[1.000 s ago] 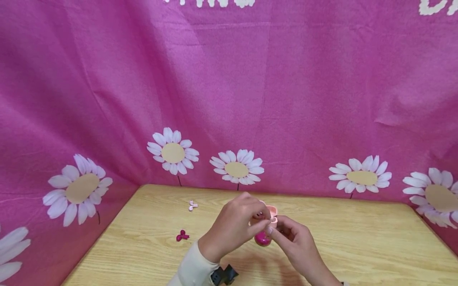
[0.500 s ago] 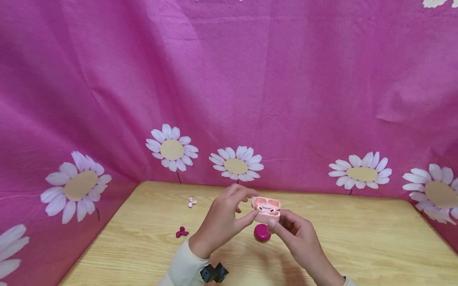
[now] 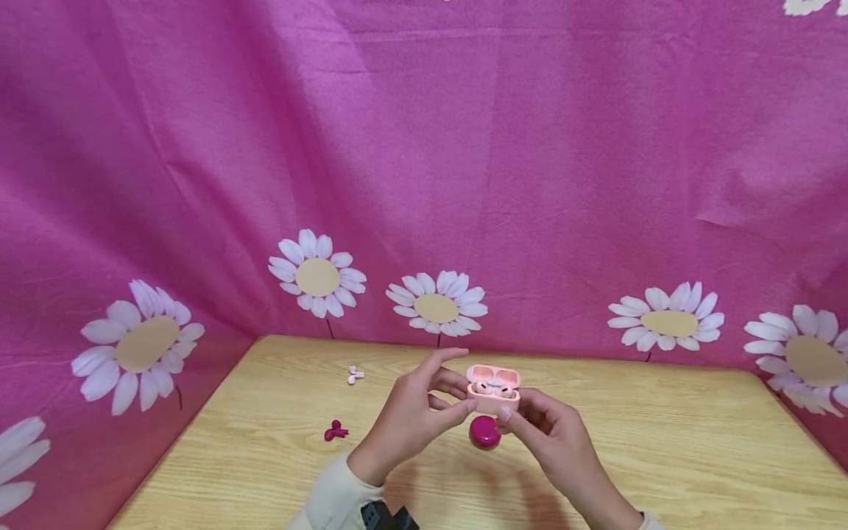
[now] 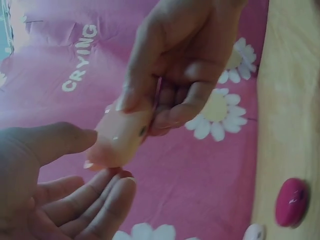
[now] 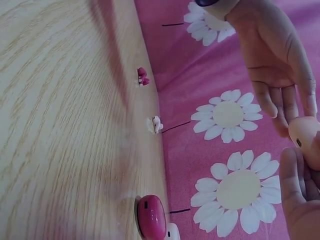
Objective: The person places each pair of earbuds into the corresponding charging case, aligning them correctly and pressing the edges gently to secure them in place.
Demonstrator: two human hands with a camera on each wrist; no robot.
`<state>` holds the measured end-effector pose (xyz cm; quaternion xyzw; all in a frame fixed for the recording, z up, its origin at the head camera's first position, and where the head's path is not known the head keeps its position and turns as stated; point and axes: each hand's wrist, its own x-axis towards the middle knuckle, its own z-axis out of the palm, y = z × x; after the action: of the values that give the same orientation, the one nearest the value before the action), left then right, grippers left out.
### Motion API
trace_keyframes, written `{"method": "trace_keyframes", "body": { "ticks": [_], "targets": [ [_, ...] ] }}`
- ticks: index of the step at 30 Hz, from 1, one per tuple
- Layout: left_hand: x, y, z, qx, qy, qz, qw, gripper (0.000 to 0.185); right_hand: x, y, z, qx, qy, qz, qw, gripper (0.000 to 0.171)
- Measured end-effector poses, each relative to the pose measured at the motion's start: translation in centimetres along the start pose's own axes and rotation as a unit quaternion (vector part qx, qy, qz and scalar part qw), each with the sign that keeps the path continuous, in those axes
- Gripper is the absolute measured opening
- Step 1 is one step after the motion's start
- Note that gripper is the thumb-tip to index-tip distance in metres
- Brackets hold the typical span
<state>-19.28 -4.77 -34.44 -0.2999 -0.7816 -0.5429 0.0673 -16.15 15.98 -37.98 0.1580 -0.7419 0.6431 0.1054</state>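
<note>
Open pink case (image 3: 493,391) in right hand (image 3: 550,438)

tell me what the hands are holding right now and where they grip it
The right hand pinches the open pale pink plastic earbud case by its lower body. The left hand touches the case's left side with straight fingers, gripping nothing.

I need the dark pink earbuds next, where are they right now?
In the head view the dark pink earbuds lie on the wooden table, left of the left hand, nearer the person than the pale pink earbuds.
</note>
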Motion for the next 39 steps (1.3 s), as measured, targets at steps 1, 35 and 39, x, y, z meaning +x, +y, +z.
{"method": "trace_keyframes", "body": {
  "ticks": [1, 35, 39],
  "targets": [
    [-0.1, -0.1, 0.1, -0.013, -0.001, -0.004, 0.9999, 0.058, 0.0, 0.0, 0.0, 0.003, -0.005, 0.001, 1.0, 0.018],
    [-0.7, -1.2, 0.8, -0.141, -0.004, -0.059, 0.9883, 0.046, -0.2, -0.8, -0.6, 0.015, -0.03, -0.032, 0.999, 0.043],
    [-0.8, -1.2, 0.7, -0.142, -0.004, -0.062, 0.9879, 0.045, -0.2, -0.6, -0.6, 0.009, -0.03, -0.036, 0.999, 0.043]
  ]
}}
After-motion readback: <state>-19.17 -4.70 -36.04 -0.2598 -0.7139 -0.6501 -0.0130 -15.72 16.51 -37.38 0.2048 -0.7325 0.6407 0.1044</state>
